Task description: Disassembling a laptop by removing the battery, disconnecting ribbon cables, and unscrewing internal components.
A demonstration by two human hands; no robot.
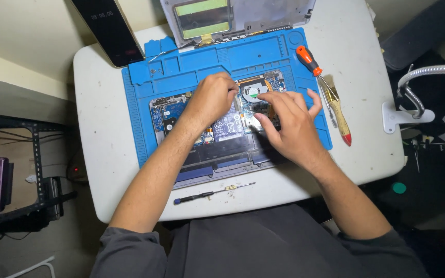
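Observation:
An opened laptop base [217,154] lies on a blue work mat [191,69], its blue circuit board and round fan [254,91] exposed. My left hand [211,99] rests on the board near the middle, fingers curled down beside the fan. My right hand [288,123] presses on the board just right of the fan, fingers spread and fingertips touching the parts. Neither hand visibly holds a tool. What lies under the palms is hidden.
An orange-handled screwdriver [308,60] and a wooden-handled brush [339,116] lie at the mat's right edge. A thin black screwdriver [209,194] sits near the white table's [104,154] front edge. A detached cover [233,18] and a dark phone [110,31] lie at the back. A flexible lamp arm [428,72] stands at the right.

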